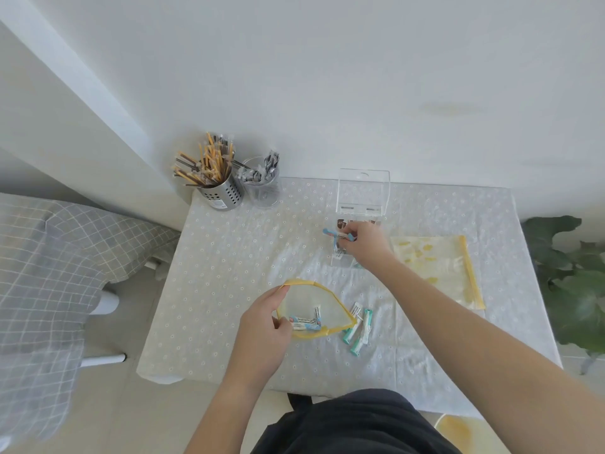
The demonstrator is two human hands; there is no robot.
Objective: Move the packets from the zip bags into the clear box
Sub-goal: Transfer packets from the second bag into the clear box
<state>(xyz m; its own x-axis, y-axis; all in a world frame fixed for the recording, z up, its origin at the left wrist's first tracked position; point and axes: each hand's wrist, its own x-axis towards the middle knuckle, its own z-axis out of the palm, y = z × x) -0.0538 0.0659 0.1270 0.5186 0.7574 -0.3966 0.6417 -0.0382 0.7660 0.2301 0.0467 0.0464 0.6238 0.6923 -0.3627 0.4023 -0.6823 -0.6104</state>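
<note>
Held bag (327, 306) open in left grip (262, 326) at 7 o'clock; clasped packets (337, 234) in right grip (365, 244) above box (363, 191) at 1 o'clock; likely needed laying flat before release.

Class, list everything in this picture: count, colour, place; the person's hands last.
table: one, white dotted cloth, middle
metal holder: one, silver, back left, holding yellow and brown sticks
clear cup: one, beside the holder, holding grey sachets
clear box: one, lid raised, back centre
open zip bag: one, yellow-edged, near front, about three packets inside
flat zip bag: one, yellow-edged, right of the box
loose packets: about four, teal and white, right of the open bag
held packet: at least one, blue-ended, by the box
plant: one, green, far right
checked fabric: grey, far left
left hand: grips the open zip bag's rim
right hand: pinches the held packet
</note>
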